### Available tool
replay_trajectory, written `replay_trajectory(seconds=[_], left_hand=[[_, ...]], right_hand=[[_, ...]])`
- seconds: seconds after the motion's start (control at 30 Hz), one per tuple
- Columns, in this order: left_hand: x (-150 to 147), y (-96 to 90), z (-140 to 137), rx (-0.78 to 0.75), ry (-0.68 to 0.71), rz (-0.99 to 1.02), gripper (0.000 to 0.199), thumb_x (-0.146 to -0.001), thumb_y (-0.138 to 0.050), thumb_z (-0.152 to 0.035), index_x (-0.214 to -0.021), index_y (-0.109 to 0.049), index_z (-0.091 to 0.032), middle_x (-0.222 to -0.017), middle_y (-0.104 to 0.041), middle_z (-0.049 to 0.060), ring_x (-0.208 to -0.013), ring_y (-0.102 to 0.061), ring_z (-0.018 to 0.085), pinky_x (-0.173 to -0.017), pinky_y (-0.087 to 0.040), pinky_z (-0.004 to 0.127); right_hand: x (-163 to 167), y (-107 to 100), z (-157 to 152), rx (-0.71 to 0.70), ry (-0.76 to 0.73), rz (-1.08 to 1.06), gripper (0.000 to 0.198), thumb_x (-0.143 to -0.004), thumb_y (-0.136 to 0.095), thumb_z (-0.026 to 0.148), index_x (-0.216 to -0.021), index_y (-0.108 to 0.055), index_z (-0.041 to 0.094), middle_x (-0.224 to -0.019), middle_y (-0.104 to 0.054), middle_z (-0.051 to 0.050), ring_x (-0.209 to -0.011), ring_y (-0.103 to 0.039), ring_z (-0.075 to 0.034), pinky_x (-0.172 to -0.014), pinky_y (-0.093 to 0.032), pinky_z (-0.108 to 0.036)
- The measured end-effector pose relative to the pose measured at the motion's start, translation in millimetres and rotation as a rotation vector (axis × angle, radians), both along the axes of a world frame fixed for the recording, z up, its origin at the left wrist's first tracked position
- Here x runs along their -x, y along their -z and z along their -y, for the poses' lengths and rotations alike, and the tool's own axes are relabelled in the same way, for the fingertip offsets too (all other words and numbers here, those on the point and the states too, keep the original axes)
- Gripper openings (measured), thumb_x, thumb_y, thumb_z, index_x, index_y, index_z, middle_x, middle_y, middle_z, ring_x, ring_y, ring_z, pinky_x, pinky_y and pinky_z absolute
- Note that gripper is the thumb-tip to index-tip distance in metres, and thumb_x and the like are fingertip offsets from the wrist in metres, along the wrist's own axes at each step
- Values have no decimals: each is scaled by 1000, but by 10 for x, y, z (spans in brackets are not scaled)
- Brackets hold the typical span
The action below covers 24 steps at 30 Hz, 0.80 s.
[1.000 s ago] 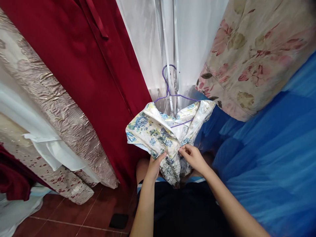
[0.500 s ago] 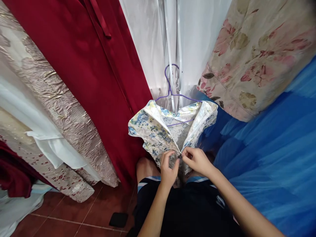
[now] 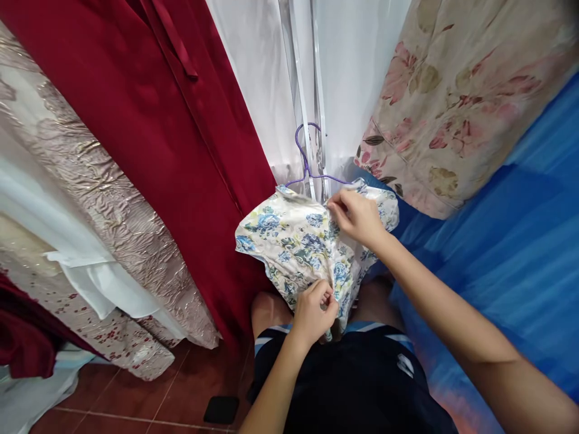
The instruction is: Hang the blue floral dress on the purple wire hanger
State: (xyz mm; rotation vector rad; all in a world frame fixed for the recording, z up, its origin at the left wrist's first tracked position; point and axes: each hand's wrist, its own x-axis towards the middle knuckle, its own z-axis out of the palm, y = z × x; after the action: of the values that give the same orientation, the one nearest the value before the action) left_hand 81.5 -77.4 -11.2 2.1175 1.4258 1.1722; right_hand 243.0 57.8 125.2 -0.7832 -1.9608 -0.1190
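A white dress with blue and yellow flowers and cap sleeves point(image 3: 289, 232) hangs from a purple wire hanger point(image 3: 305, 160) in front of me. Its lower part drops out of sight between my legs. My right hand point(image 3: 359, 217) is closed at the neckline, its fingertips pinching the top of the zipper line; the tiny pull itself is hidden by the fingers. Lower on the same line, my left hand point(image 3: 315, 310) is closed on the dress fabric. Between the two hands the front edges lie together in a straight seam.
Long garments hang around me: a dark red one point(image 3: 181, 138), a white one with straps point(image 3: 253, 66), a beige floral one point(image 3: 452, 114) and blue tulle point(image 3: 506, 265). Textured pink cloth point(image 3: 94, 163) hangs at left. A black phone-like object point(image 3: 221, 410) lies on red tiles point(image 3: 181, 386).
My right hand has moved up from the middle of the dress to its neckline, and the open V front has come together. My left hand has stayed low, shifting slightly down.
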Motion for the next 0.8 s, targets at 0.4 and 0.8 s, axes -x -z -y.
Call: replay_trajectory(seconds=[0.4, 0.8], left_hand=[[180, -423, -113, -63, 239, -288, 10, -92, -56, -19, -94, -65, -24, -96, -68, 5, -84, -65, 19, -73, -50, 29], [234, -1843, -1061, -484, 6, -327, 8, -96, -53, -18, -98, -62, -18, -106, -63, 8, -91, -62, 20, -77, -49, 32]], right_hand=[[176, -120, 30, -58, -43, -309, 10, -96, -52, 24, -88, -57, 21, -70, -58, 1, -59, -52, -13, -59, -39, -28], [180, 50, -84, -264, -43, -214, 21, -91, -58, 23, -71, -55, 21, -60, -58, 1, -56, -52, -13, -57, -41, -28]])
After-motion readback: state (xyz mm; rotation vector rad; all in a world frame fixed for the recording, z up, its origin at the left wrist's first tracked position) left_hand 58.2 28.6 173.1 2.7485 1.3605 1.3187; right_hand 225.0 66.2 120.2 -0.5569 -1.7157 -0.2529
